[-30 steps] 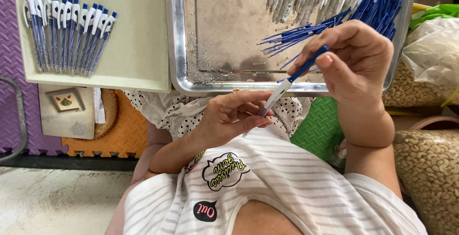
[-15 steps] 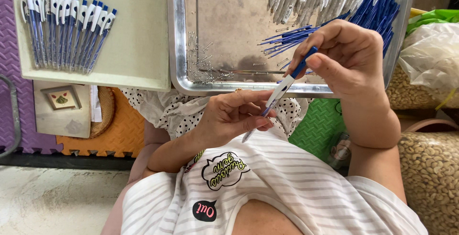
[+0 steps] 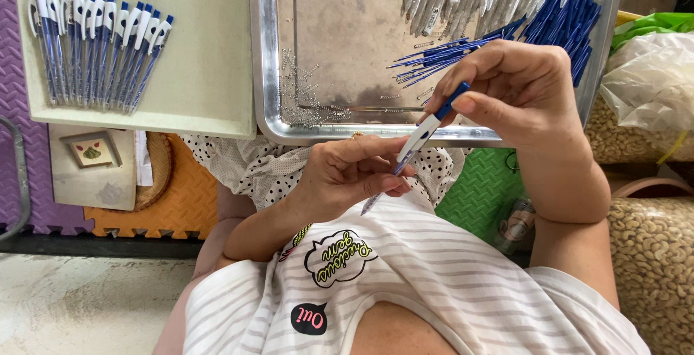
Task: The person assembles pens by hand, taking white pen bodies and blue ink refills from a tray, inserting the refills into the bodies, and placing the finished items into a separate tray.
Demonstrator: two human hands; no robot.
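Observation:
My left hand (image 3: 347, 174) and my right hand (image 3: 520, 87) hold one pen (image 3: 419, 134) between them, over my lap. The pen has a white barrel and a blue top end. My right thumb and fingers pinch the blue end, and my left fingers close around the lower barrel. The thin tip sticks out below my left hand. Just beyond my hands lies a metal tray (image 3: 264, 73) with small springs (image 3: 300, 87), thin blue refills (image 3: 434, 55) and piles of blue and clear pen parts.
A beige tray (image 3: 210, 51) at the far left carries a row of several finished blue-and-white pens (image 3: 94, 44). Sacks of pale nuts (image 3: 650, 254) and a plastic bag (image 3: 650, 80) stand on the right. Orange (image 3: 181, 203) and green (image 3: 484, 189) foam mats cover the floor.
The pen has slid down through my left fingers, so its tip now shows below that hand. Both hands have stayed in nearly the same place.

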